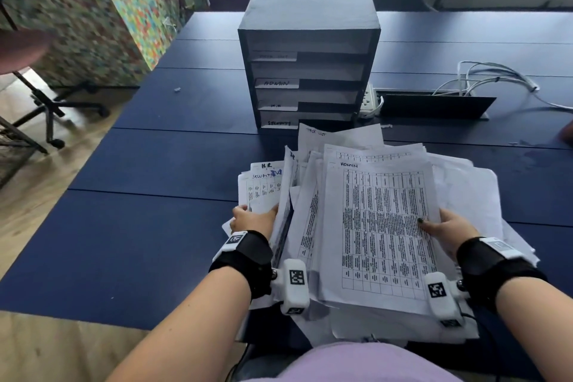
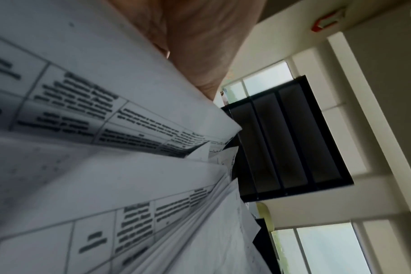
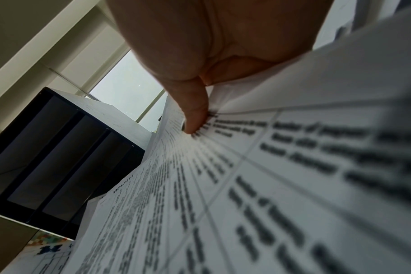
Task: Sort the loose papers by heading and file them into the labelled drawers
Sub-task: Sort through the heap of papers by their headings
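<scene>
On the left, the left hand (image 1: 252,220) grips the near edge of a small bundle of sheets headed H.R. and Security (image 1: 263,186), fingers curled over its edge; the wrist view shows only palm and paper, so the exact finger hold cannot be told. Just right of it the big loose pile of papers (image 1: 366,226) lies on the near part of the blue table (image 1: 148,195), fanned and uneven. On top is the Admin sheet (image 1: 384,226), and the right hand (image 1: 449,226) pinches its right edge, thumb (image 3: 195,115) pressed on the print. Such paper is light, limp and slippery, likely to slide or crease; taking a sheet by its side edge and lifting flat looks safest. The drawer unit (image 1: 310,71) stands just beyond the pile, its labelled slots facing near. To the far right, white cables (image 1: 496,77) trail from a desk socket box. Office chairs stand around the table on a wooden floor.
</scene>
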{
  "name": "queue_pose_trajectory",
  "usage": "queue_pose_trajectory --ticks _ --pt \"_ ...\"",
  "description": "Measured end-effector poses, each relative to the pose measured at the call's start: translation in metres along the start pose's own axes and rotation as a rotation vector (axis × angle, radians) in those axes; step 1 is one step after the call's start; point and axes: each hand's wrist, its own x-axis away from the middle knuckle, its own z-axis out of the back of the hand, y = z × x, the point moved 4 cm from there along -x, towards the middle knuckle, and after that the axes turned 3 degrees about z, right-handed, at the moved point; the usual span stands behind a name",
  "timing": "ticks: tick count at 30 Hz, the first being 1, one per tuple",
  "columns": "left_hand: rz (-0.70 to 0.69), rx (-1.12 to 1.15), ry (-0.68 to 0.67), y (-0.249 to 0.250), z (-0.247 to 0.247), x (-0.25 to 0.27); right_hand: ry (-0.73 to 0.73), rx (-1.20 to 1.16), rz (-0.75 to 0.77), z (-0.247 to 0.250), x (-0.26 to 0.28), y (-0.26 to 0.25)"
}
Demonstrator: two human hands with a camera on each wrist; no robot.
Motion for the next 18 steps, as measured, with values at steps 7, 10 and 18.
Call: queue_pose_trajectory --ticks 7,10,18 --pt "-0.211 -0.225 -0.137 0.013 0.007 0.003 0.03 -0.02 0.0 -0.005 0.012 -0.014" --pt "-0.344 -0.239 -0.067 0.024 0.011 0.011 0.021 -0.018 0.006 -0.007 0.018 -0.024" --pt "-0.61 0.007 0.03 0.052 0.029 0.015 0.081 0.004 -0.039 -0.001 0.027 -0.022"
